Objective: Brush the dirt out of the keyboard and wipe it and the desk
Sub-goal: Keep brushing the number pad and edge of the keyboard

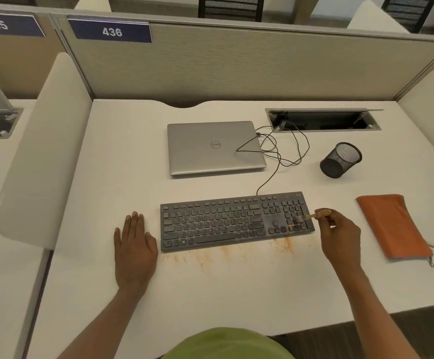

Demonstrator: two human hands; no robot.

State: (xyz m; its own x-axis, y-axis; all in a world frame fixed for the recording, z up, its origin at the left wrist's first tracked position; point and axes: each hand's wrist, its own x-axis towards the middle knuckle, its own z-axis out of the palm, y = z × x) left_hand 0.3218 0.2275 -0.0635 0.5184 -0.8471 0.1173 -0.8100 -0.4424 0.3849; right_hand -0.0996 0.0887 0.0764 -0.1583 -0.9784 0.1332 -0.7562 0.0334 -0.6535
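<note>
A dusty black keyboard [236, 220] lies on the white desk [122, 156], with orange-brown dirt [226, 252] smeared on the desk along its front edge. My right hand [341, 235] grips a small wooden-handled brush [315, 215] whose bristles rest on the number-pad keys at the keyboard's right end. Flat on the desk, just left of the keyboard, lies my left hand [134, 244] with straight fingers, holding nothing. An orange cloth [392, 225] is folded on the desk to the right of the keyboard.
A closed silver laptop [214, 147] sits behind the keyboard with a tangled black cable [280, 151] running to an open cable hatch [322, 120]. A black mesh pen cup [340, 159] stands at the right. Partition walls enclose the desk on three sides.
</note>
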